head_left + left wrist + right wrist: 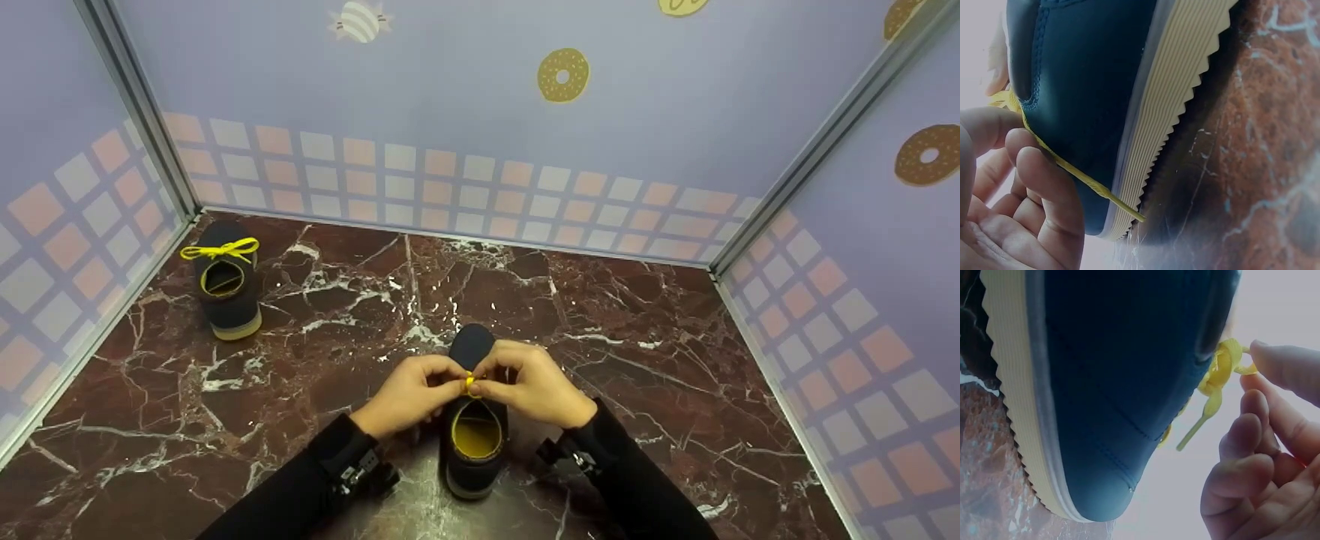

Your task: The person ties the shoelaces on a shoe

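Note:
A dark shoe [471,346] with a yellow lining stands on the marbled surface, toe pointing away from me. Over its tongue, my left hand [409,391] pinches the yellow shoelace [470,384] between thumb and index finger. From the other side my right hand [534,384] pinches a small loop of the same lace, seen as a yellow knot [1220,368] in the right wrist view. One loose lace end [1086,183] hangs down the shoe's side in the left wrist view. Another short end dangles below the knot in the right wrist view.
A second dark shoe [231,309], its yellow lace tied in a bow [221,250], stands at the back left near the wall. Lilac panels [450,90] with metal corner posts [142,105] enclose the brown marbled surface [352,300] at the back and both sides.

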